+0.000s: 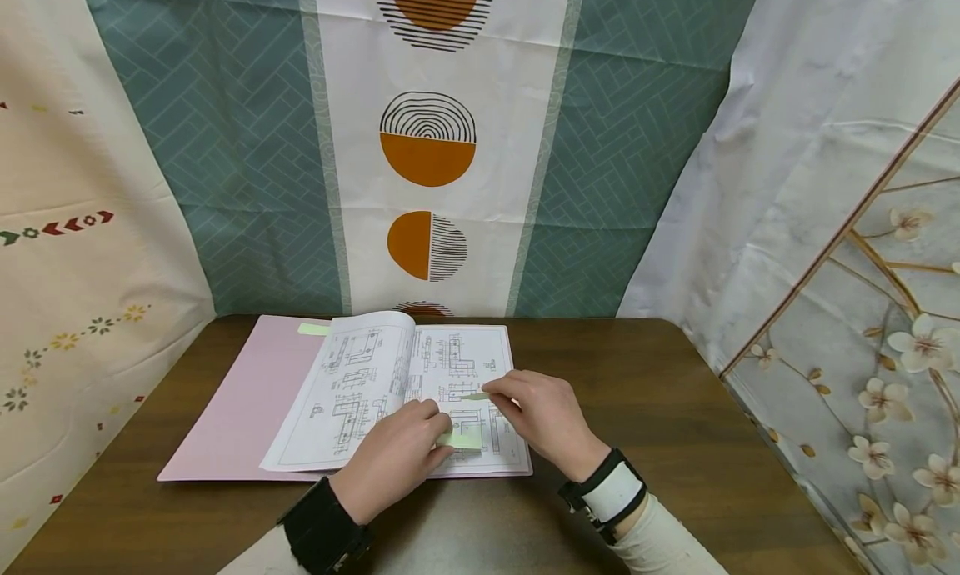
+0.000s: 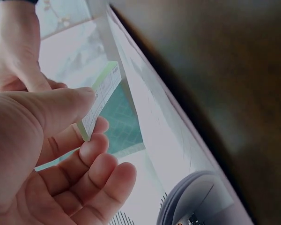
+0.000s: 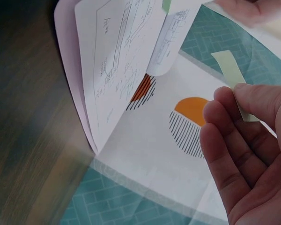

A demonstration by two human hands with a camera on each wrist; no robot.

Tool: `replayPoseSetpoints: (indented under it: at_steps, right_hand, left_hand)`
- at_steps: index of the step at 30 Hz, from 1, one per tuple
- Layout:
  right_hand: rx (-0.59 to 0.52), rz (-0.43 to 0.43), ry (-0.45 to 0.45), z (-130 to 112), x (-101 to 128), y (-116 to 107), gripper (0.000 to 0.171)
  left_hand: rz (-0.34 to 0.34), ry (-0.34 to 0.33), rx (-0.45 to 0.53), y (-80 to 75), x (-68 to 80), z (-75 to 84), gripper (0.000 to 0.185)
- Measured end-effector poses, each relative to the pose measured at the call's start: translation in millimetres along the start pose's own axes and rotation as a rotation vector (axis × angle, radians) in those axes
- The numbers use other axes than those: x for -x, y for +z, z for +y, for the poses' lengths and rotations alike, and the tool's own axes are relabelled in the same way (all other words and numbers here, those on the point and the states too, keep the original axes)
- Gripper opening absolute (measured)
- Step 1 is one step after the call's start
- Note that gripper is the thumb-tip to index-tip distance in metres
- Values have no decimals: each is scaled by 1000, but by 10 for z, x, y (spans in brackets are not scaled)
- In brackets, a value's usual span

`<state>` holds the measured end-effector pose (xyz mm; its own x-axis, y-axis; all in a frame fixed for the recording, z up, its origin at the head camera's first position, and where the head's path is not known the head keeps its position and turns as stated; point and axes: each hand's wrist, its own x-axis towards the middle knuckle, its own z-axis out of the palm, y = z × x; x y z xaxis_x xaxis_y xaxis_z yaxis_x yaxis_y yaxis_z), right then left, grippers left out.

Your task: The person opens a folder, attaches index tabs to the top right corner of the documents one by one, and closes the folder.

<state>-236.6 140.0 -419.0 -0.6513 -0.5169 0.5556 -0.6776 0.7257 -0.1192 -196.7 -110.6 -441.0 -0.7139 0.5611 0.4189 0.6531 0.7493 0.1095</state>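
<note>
My left hand [image 1: 397, 446] pinches a light green sticky-note pad [image 1: 467, 438] between thumb and fingers, over the lower part of the open booklet's right page [image 1: 491, 350]. The left wrist view shows printed lines on one face of that pad [image 2: 101, 96]. To the right, my right hand [image 1: 543, 412] pinches a narrow green sticky strip [image 3: 230, 68] between thumb and forefinger, above the same page and apart from the pad. Technical line drawings cover both pages. The left page [image 1: 337, 408] curves up near the spine.
Beneath the booklet lies an open pink folder [image 1: 232, 417], its cover spread to the left. Another green sticky note [image 1: 313, 329] shows at the folder's top edge beside the booklet. The brown table [image 1: 622, 375] meets a patterned cloth [image 1: 442, 258] at the back.
</note>
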Motion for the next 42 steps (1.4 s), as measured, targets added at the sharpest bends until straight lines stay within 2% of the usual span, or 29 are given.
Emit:
replayPoseSetpoints:
  at_steps: [9, 16, 30, 42]
  right_hand:
    - [12, -33, 12, 2, 18, 18, 20]
    - [7, -40, 22, -1, 5, 34, 19]
    - [3, -54, 47, -10, 5, 46, 20]
    - [6, -71, 53, -25, 4, 69, 19]
  left_hand:
    - [-48, 103, 34, -26, 169, 130, 23]
    - [-98, 94, 27, -24, 223, 172, 22]
    - [-105, 153, -74, 73, 283, 146, 24]
    - [-118, 155, -104, 102, 285, 149, 19]
